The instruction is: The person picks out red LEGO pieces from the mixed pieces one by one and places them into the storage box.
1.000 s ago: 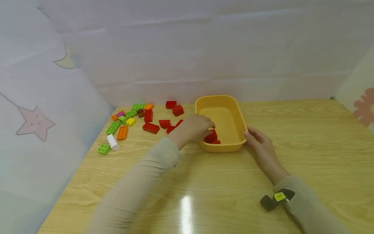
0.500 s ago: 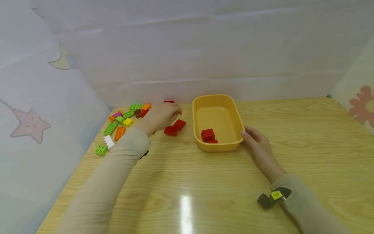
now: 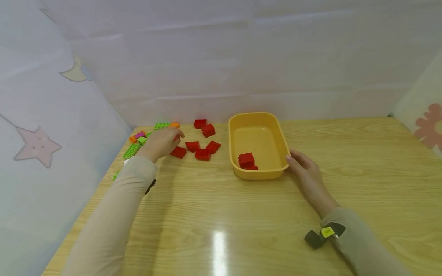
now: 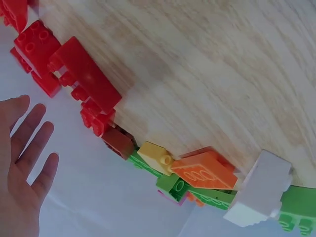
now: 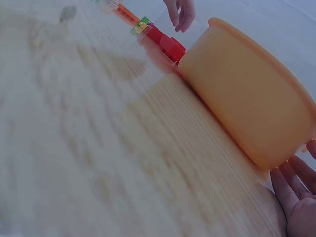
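My left hand (image 3: 161, 142) hovers over the loose toy bricks on the left of the table. In the left wrist view its fingers (image 4: 33, 123) are spread, with nothing between them. Under and beside it lie red bricks (image 3: 178, 152), one partly covered by the hand. At centre stands a yellow-orange plastic tub (image 3: 259, 175) with red bricks (image 3: 246, 159) in its near left corner. My right hand (image 3: 309, 178) rests against the tub's near right corner, thumb at the rim. The right wrist view shows its fingers (image 5: 282, 190) extended along the outer wall.
Green, orange, magenta and white bricks are grouped at the far left, partly behind the left arm; a white brick (image 4: 260, 187) and an orange brick (image 4: 205, 169) show in the left wrist view. Two red bricks (image 3: 208, 130) lie near the back wall (image 3: 310, 76).
My left hand has drawn back from the tub, leftward across the red bricks to the pile's left part. Red bricks stay in the tub. The right hand has kept its place.
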{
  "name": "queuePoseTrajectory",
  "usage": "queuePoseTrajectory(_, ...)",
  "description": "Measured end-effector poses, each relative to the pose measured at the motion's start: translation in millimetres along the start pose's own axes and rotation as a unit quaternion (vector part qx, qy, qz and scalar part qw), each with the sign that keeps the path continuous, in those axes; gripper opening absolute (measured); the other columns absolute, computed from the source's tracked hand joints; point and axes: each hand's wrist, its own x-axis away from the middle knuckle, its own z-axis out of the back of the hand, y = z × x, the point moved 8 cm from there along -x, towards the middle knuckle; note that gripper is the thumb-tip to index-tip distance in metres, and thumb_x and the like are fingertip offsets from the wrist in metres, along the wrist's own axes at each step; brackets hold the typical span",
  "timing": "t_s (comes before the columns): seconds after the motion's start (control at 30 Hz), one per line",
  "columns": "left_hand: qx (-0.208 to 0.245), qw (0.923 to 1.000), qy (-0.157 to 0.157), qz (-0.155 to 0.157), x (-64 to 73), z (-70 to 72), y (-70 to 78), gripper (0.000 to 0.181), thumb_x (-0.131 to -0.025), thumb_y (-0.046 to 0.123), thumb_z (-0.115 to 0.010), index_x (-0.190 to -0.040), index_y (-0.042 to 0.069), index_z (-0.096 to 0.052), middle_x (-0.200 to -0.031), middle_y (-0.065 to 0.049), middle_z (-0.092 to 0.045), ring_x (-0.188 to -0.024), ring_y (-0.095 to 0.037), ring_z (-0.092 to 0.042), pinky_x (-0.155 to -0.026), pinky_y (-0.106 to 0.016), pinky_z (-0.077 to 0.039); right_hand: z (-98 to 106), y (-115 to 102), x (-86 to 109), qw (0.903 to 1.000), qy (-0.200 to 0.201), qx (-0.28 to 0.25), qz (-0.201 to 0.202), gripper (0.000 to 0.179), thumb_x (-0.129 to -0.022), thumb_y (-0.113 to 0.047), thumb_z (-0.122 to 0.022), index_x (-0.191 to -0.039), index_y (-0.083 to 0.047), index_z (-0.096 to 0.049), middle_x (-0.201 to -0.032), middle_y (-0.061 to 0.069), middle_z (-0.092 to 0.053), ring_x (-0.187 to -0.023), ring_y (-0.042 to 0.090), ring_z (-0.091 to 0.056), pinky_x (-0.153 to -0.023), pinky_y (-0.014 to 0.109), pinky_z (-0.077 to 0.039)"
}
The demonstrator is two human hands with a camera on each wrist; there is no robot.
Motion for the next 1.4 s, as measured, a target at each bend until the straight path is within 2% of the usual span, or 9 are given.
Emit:
queuePoseTrajectory(0.13, 0.003, 0.9999, -0.014, 0.002, -0.6, -4.1, 0.4, 0.031, -0.095, 0.01, -0.066, -0.125, 0.002, -0.064, -0.122, -0.015, -0.066, -0.101, -0.031, -0.065, -0.085, -0.045, -0.054, -0.8, -0.8, -1.1, 1.0, -0.002, -0.008, 0.004, 0.063, -0.101, -0.038, -0.057, -0.145, 0.005, -0.044, -0.141, 0.02, -0.049, -0.107, 0.005, -0.061, -0.09, 0.014, -0.048)
queuePoseTrajectory(0.3, -0.012, 0.9996, -0.026, 0.002, -5.5, -9.6, 9.2, 0.04, -0.093, 0.015, -0.07, -0.131, 0.007, -0.061, -0.13, -0.015, -0.061, -0.103, -0.03, -0.064, -0.084, -0.043, -0.054, 1.7, -1.2, -2.9, 0.9999, -0.002, -0.005, 0.009, 0.062, -0.101, -0.038, -0.057, -0.145, 0.004, -0.044, -0.14, 0.019, -0.05, -0.107, 0.005, -0.061, -0.089, 0.014, -0.048)
queuePoseTrajectory(0.47, -0.005, 0.9989, -0.046, -0.006, -11.4, -21.1, 19.3, 0.045, -0.095, 0.017, -0.069, -0.137, 0.01, -0.057, -0.136, -0.014, -0.056, -0.114, -0.03, -0.06, -0.092, -0.045, -0.052, 3.9, -0.8, -2.2, 0.9999, -0.002, 0.014, 0.002, 0.063, -0.101, -0.04, -0.055, -0.146, 0.003, -0.044, -0.144, 0.02, -0.048, -0.109, 0.003, -0.059, -0.089, 0.012, -0.047)
queuePoseTrajectory(0.6, 0.003, 0.9987, -0.046, -0.02, -12.0, -26.7, 26.4, 0.042, -0.096, 0.016, -0.067, -0.136, 0.012, -0.057, -0.13, -0.011, -0.06, -0.115, -0.028, -0.059, -0.096, -0.044, -0.05, 3.3, -1.0, -1.6, 0.9998, -0.005, 0.018, 0.001, 0.063, -0.101, -0.041, -0.054, -0.146, 0.002, -0.043, -0.145, 0.021, -0.046, -0.109, 0.003, -0.058, -0.09, 0.012, -0.046)
queuePoseTrajectory(0.8, -0.007, 0.9993, -0.012, -0.034, -10.1, -27.6, 31.8, 0.039, -0.095, 0.015, -0.068, -0.133, 0.01, -0.059, -0.119, -0.011, -0.065, -0.107, -0.029, -0.062, -0.094, -0.043, -0.051, 2.4, -1.3, -0.9, 0.9998, -0.008, 0.021, 0.0, 0.063, -0.102, -0.042, -0.053, -0.147, 0.001, -0.043, -0.146, 0.022, -0.045, -0.111, 0.004, -0.057, -0.09, 0.011, -0.046)
queuePoseTrajectory(0.93, -0.016, 0.9989, 0.019, -0.041, -11.0, -27.6, 32.0, 0.038, -0.094, 0.015, -0.069, -0.13, 0.009, -0.06, -0.118, -0.013, -0.067, -0.104, -0.03, -0.063, -0.094, -0.043, -0.05, 1.7, -1.2, -0.8, 0.9997, -0.011, 0.02, -0.002, 0.063, -0.102, -0.042, -0.053, -0.147, 0.0, -0.042, -0.147, 0.021, -0.044, -0.112, 0.004, -0.056, -0.09, 0.011, -0.046)
queuePoseTrajectory(1.13, -0.003, 0.9991, 0.028, -0.033, -12.7, -28.5, 31.1, 0.039, -0.092, 0.014, -0.071, -0.129, 0.009, -0.061, -0.121, -0.012, -0.066, -0.105, -0.031, -0.063, -0.095, -0.044, -0.05, 0.7, -0.3, -1.3, 0.9998, -0.01, 0.015, -0.006, 0.064, -0.101, -0.042, -0.054, -0.148, 0.001, -0.042, -0.147, 0.022, -0.044, -0.112, 0.005, -0.057, -0.09, 0.011, -0.046)
queuePoseTrajectory(1.4, -0.015, 0.9958, 0.075, -0.05, -16.1, -23.3, 34.4, 0.033, -0.092, 0.012, -0.071, -0.124, 0.011, -0.065, -0.111, -0.008, -0.067, -0.095, -0.029, -0.065, -0.084, -0.042, -0.053, 0.8, -0.2, -1.5, 1.0, -0.009, 0.0, -0.003, 0.064, -0.101, -0.04, -0.056, -0.147, 0.002, -0.042, -0.144, 0.021, -0.046, -0.11, 0.006, -0.059, -0.089, 0.013, -0.048)
